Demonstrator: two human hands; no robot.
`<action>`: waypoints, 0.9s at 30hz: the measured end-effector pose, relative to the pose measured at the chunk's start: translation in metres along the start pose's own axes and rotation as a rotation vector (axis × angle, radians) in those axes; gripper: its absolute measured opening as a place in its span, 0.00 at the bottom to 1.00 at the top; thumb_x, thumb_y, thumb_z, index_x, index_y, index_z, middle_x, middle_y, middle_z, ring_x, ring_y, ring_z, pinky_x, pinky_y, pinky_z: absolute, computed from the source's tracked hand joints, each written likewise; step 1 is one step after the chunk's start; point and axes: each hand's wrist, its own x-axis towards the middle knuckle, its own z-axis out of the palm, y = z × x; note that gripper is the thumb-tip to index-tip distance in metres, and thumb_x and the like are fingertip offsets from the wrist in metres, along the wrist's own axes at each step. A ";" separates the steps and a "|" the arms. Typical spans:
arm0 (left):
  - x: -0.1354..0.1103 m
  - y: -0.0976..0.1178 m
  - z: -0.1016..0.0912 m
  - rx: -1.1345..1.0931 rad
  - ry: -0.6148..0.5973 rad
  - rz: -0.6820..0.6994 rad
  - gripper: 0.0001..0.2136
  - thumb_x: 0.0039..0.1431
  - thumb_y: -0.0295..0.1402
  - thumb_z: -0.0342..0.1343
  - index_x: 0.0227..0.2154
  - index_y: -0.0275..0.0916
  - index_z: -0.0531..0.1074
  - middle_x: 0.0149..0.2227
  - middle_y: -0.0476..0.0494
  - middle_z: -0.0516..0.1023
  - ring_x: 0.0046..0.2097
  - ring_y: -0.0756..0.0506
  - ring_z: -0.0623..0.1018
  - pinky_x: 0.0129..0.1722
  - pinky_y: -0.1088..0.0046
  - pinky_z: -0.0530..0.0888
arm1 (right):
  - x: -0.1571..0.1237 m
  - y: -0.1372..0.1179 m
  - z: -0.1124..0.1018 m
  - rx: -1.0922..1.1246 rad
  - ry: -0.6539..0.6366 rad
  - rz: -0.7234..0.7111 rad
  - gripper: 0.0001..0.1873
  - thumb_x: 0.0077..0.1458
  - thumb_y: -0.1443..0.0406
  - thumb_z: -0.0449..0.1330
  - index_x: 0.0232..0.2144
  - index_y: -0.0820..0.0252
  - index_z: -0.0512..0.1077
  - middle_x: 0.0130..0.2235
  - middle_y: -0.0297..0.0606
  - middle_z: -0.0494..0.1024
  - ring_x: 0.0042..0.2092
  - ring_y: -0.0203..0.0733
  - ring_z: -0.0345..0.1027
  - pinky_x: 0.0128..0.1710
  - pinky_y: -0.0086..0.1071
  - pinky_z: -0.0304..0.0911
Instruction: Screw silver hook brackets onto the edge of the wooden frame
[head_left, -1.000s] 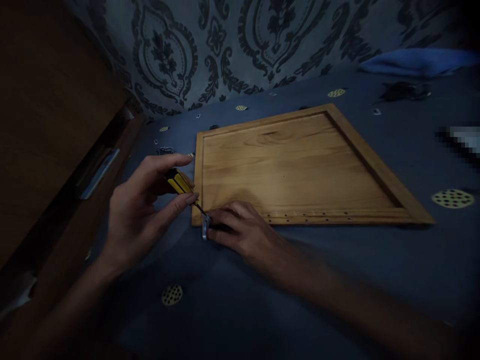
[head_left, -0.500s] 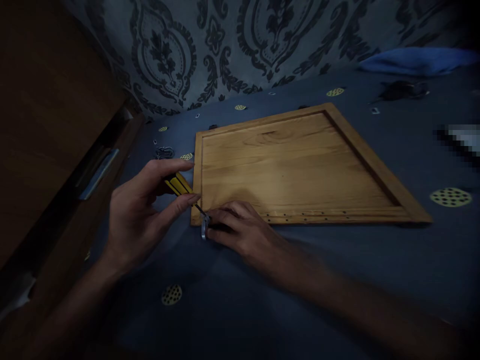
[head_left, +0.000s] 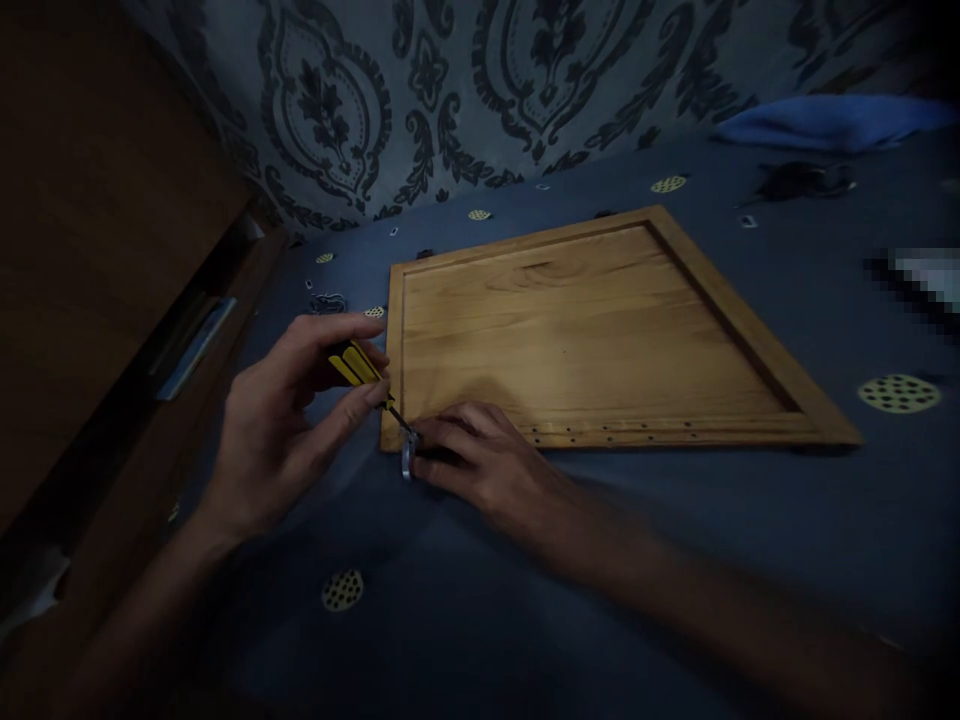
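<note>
My left hand is closed round the yellow and black handle of a screwdriver, thumb in front and fingers behind. The shaft slants down to the right, its tip at a small metal hinge on the near left corner of a framed wooden panel. My right hand rests over the panel's near edge, its fingertips pressed against the hinge; part of the hinge is hidden behind them. A row of small dark holes runs along the near rail, to the right of that hand.
The panel lies on a dark blue patterned cloth. Behind it are a small coil of wire and, at the right, a dark object and a blue cloth. A wooden cabinet stands at the left.
The fingers of my left hand have shifted slightly on the screwdriver handle, the thumb drawing back a little. My right hand, the hinge and the panel look unmoved.
</note>
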 end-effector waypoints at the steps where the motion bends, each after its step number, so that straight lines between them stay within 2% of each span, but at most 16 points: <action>1: -0.001 -0.001 0.001 0.019 0.008 0.021 0.18 0.61 0.31 0.66 0.52 0.55 0.76 0.44 0.50 0.80 0.44 0.42 0.82 0.41 0.63 0.84 | 0.000 0.000 0.000 0.002 -0.007 0.006 0.13 0.70 0.68 0.56 0.51 0.58 0.77 0.53 0.44 0.78 0.57 0.48 0.66 0.58 0.45 0.67; 5: -0.002 -0.002 0.003 0.110 0.061 0.081 0.19 0.59 0.34 0.68 0.52 0.57 0.76 0.46 0.54 0.82 0.44 0.42 0.82 0.37 0.64 0.84 | 0.001 -0.001 -0.001 -0.007 -0.023 0.022 0.12 0.68 0.68 0.58 0.51 0.58 0.78 0.55 0.45 0.78 0.58 0.49 0.65 0.58 0.47 0.67; 11: -0.003 0.001 0.001 0.062 0.067 0.054 0.21 0.59 0.31 0.69 0.54 0.58 0.76 0.50 0.59 0.82 0.48 0.43 0.83 0.46 0.65 0.86 | 0.001 -0.002 -0.004 -0.003 -0.063 0.026 0.13 0.67 0.69 0.59 0.52 0.60 0.77 0.55 0.46 0.78 0.58 0.50 0.65 0.58 0.47 0.67; 22: -0.003 0.000 0.000 0.058 0.029 0.063 0.23 0.60 0.29 0.68 0.55 0.59 0.76 0.51 0.58 0.82 0.45 0.42 0.85 0.45 0.61 0.87 | 0.000 -0.001 -0.002 -0.006 -0.037 0.020 0.12 0.69 0.68 0.58 0.51 0.58 0.78 0.55 0.45 0.78 0.57 0.50 0.66 0.57 0.47 0.68; 27: -0.002 -0.001 -0.002 0.032 0.003 0.065 0.22 0.61 0.29 0.67 0.55 0.58 0.76 0.47 0.56 0.83 0.43 0.44 0.84 0.46 0.64 0.86 | 0.000 0.000 0.000 -0.015 -0.031 0.025 0.12 0.68 0.68 0.59 0.51 0.57 0.78 0.54 0.44 0.78 0.58 0.49 0.66 0.58 0.46 0.68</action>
